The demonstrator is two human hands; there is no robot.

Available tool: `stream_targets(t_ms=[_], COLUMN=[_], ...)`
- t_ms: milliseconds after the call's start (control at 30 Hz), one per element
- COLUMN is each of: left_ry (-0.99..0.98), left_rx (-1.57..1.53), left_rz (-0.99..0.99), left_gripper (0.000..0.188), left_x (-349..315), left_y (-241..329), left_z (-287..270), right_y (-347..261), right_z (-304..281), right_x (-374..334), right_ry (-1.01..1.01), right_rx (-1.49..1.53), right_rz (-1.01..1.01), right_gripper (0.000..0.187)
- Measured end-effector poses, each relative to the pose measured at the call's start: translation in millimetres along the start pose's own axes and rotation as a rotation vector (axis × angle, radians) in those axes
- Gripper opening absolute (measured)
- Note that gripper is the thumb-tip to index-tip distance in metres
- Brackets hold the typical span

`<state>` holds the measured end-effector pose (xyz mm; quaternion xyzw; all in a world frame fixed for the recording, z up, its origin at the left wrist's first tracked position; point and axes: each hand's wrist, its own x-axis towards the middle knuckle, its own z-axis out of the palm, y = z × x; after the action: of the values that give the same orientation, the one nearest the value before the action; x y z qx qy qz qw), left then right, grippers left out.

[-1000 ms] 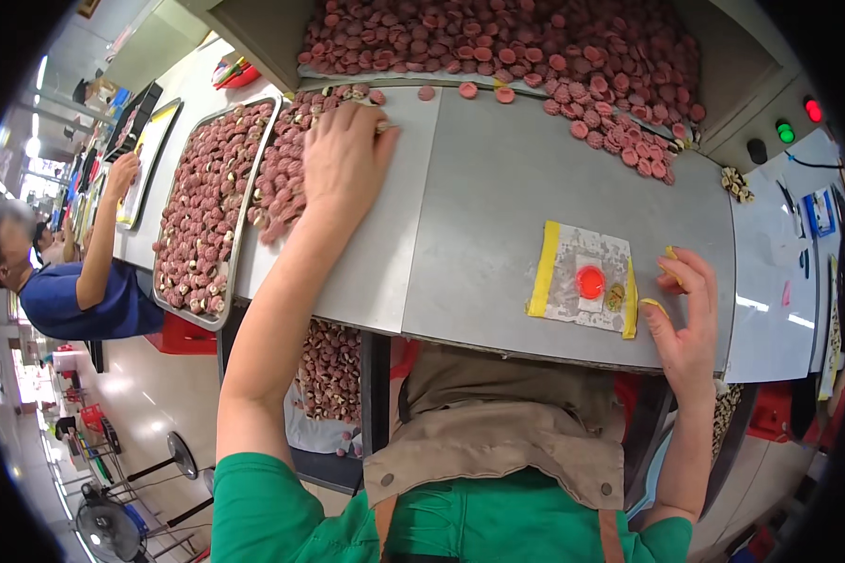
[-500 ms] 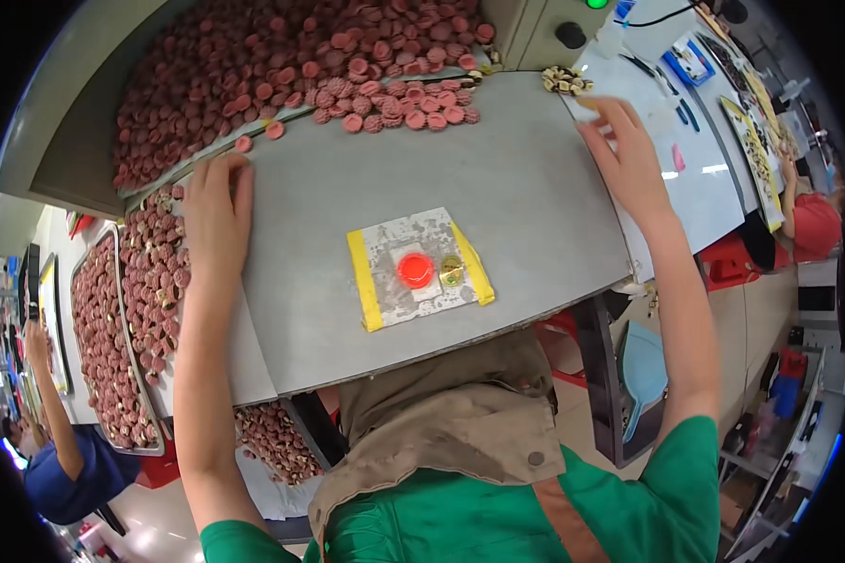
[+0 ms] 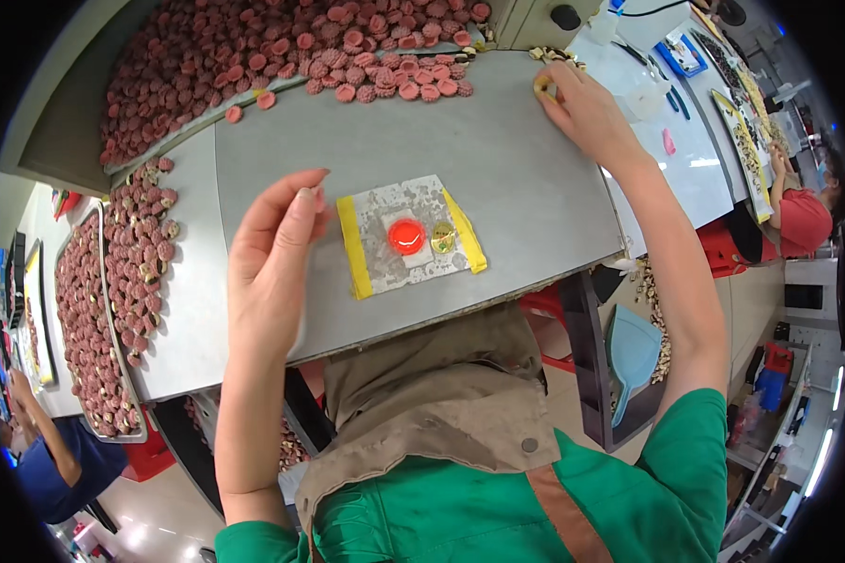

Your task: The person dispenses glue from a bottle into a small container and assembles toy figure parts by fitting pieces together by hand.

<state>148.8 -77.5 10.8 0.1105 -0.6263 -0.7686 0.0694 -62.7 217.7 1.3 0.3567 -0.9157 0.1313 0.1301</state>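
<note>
Dark-and-cream bits [image 3: 549,54]: small heap, upper right of frame, by the right hand [image 3: 587,113]. Pink cups [image 3: 432,92]: loose, upper centre. Progress, judged: partway. Speckled cups [image 3: 83,319] fill the tray [image 3: 133,437] at lower left and lie beside it; many plain ones remain heaped, upper left. Orientation: several plain cups sit hollow side up; round, no long axis evident. Bits jumbled, too small to read direction. Right thumb and fingers curl together, yellowish patch at tips; cannot tell if pinched piece or finger covering. Left hand [image 3: 272,249], left of centre: thumb close to bent fingers, pinkish spot showing; grip on anything unconfirmed. White pad [image 3: 380,199] bearing red dish [image 3: 407,237]: mid-frame, untouched.
</note>
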Motion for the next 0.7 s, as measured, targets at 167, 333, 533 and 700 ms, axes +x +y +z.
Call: stream_targets(t_ms=[167,333,533,700], left_ry=[-0.061,-0.181,-0.144,-0.129], left_rx=[-0.391,-0.589,-0.71,-0.697], left_rz=[-0.045,-0.091,-0.125,-0.129], left_gripper=[0.032,0.034,0.037,0.038], left_x=[-19.2,-29.1,-31.0,-32.4], left_y=[-11.9,-26.7,-28.0,-26.2], left_z=[11.7,18.4,11.2,10.3], right_y=[-57.1,-60.5,-82.8,-61.0], right_z=[-17.6,5.6,-16.6,-21.6], right_x=[-23.7,-31.5,-31.4,-31.6], right_ry=[-0.151,0.082,-0.087,-0.124], right_rx=[0.231,0.143,0.241,0.181], right_rz=[0.01,-0.135,0.131,-0.142], right_gripper=[0.017,0.018,0.02,0.024])
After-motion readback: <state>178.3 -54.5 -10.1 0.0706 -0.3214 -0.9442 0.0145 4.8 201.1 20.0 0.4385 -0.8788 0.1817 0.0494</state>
